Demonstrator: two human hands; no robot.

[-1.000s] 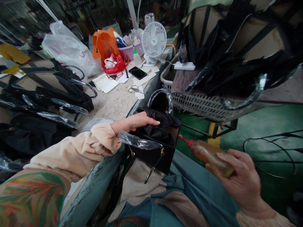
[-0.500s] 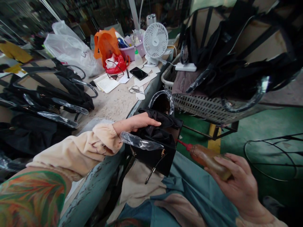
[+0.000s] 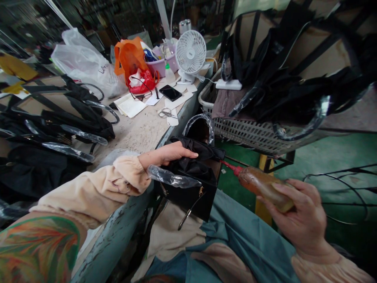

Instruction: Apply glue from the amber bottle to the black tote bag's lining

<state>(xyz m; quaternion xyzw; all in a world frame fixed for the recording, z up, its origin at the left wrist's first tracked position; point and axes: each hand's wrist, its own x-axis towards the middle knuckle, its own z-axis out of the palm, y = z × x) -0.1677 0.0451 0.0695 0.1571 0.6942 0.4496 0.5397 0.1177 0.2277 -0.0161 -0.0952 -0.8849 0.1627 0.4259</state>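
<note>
A black handbag [image 3: 185, 198] rests on my lap against the table edge, its dark lining bunched at the opening. My left hand [image 3: 169, 153] grips that lining, thumb on top and the other fingers hidden in the cloth. The bag's plastic-wrapped handle [image 3: 173, 177] lies across the near side, and a zip pull hangs from its front. In my right hand [image 3: 306, 216] is a brownish squeeze bottle [image 3: 265, 188] with a thin red nozzle, held nearly level. The nozzle tip meets the upper right edge of the bag, as far as I can see.
On the worktable [image 3: 138, 135] lie a phone [image 3: 170, 92], scissors [image 3: 165, 113], papers and a white fan [image 3: 191, 53]. Several black bags [image 3: 64, 106] are stacked at left. More bags [image 3: 265, 78] lie over a grey plastic basket [image 3: 235, 131] at right.
The squeeze bottle has moved up and to the right, its nozzle now at the farther part of the bag's right edge. My left hand keeps its hold on the lining.
</note>
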